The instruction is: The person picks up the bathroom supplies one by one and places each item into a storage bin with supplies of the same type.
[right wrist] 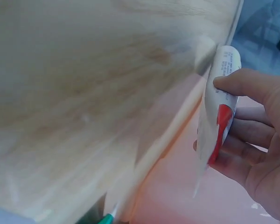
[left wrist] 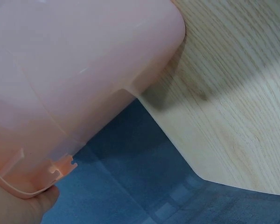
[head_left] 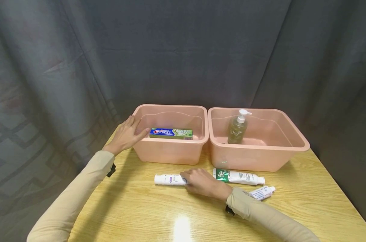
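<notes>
My left hand (head_left: 125, 134) rests on the left rim of a pink plastic bin (head_left: 171, 153), thumb spread over its front corner. Its fingers look fairly straight, and part of the hand (left wrist: 18, 205) shows against the rim in the left wrist view. Inside this bin lies a blue and green toothpaste box (head_left: 171, 133). On the table, my right hand (head_left: 202, 183) grips a white tube (head_left: 169, 179) by one end. The right wrist view shows the tube (right wrist: 221, 88) between thumb and fingers, with a red patch on it.
A second pink bin (head_left: 249, 158) stands to the right, holding a pump bottle (head_left: 238, 129). Before it lie a green and white tube (head_left: 243, 177) and a smaller white tube (head_left: 263, 193), partly behind my right sleeve. Dark curtains (head_left: 183, 60) hang behind the wooden table (head_left: 134, 215).
</notes>
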`<act>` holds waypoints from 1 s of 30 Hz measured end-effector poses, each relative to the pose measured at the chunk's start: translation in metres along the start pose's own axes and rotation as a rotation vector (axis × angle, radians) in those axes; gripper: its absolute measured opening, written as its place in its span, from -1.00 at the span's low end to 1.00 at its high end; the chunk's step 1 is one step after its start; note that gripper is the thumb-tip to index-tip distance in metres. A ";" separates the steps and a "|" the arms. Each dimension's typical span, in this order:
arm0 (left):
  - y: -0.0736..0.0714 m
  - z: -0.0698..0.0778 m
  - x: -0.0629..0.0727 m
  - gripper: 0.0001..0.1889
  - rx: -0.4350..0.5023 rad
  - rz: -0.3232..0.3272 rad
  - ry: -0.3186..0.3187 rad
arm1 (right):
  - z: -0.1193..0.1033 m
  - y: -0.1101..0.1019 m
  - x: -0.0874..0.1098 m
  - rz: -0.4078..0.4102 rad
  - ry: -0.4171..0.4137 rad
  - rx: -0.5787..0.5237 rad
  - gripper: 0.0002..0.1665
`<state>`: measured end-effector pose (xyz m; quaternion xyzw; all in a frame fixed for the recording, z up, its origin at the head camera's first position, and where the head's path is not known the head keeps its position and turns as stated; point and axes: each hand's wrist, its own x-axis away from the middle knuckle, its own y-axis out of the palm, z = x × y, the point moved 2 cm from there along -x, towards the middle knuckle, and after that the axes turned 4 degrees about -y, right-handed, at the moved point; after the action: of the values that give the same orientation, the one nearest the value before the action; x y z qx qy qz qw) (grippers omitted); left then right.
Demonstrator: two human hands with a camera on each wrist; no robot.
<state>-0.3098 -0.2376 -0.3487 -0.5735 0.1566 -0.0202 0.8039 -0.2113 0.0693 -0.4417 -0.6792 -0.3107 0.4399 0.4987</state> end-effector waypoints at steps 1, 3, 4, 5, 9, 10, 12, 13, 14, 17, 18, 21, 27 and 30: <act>0.000 0.000 0.000 -0.08 0.000 0.001 0.001 | 0.000 -0.001 0.000 0.004 -0.001 -0.003 -0.77; 0.000 0.000 0.000 -0.08 0.001 0.004 0.004 | 0.000 -0.003 0.000 0.007 0.004 -0.015 -0.77; 0.000 0.000 0.000 -0.08 0.000 0.005 0.006 | 0.000 -0.004 0.000 0.009 0.006 -0.020 -0.76; 0.000 0.000 0.000 -0.08 -0.003 0.008 0.009 | 0.000 -0.005 0.000 0.011 0.010 -0.022 -0.74; 0.000 0.000 0.000 -0.09 -0.004 0.008 0.015 | 0.001 -0.008 0.000 0.037 0.012 -0.023 -0.67; 0.000 0.000 -0.001 -0.09 -0.005 0.007 0.015 | 0.002 -0.009 0.000 0.050 0.007 -0.018 -0.65; 0.000 0.000 0.000 -0.09 -0.001 0.005 0.013 | 0.001 -0.011 0.000 0.080 -0.003 -0.007 -0.62; 0.000 -0.001 0.000 -0.09 0.000 0.005 0.013 | 0.001 -0.013 0.000 0.097 -0.008 -0.001 -0.60; 0.000 -0.001 0.000 -0.09 0.001 0.006 0.012 | 0.001 -0.014 0.000 0.113 -0.012 0.001 -0.58; 0.000 -0.001 0.000 -0.09 0.002 0.006 0.009 | 0.001 -0.018 -0.001 0.158 -0.021 0.015 -0.54; 0.000 -0.001 0.000 -0.09 0.002 0.005 0.008 | 0.001 -0.019 -0.001 0.168 -0.023 0.016 -0.53; 0.001 -0.001 0.000 -0.08 0.002 -0.002 0.003 | 0.001 -0.023 -0.002 0.195 -0.030 0.023 -0.55; 0.001 -0.001 -0.001 -0.08 -0.006 0.000 0.004 | -0.001 -0.029 -0.002 0.237 -0.040 0.040 -0.56; 0.001 -0.002 -0.001 -0.08 -0.010 0.000 0.005 | -0.001 -0.031 -0.002 0.242 -0.044 0.049 -0.55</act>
<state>-0.3111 -0.2386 -0.3496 -0.5776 0.1585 -0.0210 0.8005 -0.2106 0.0765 -0.4115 -0.6896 -0.2263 0.5191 0.4514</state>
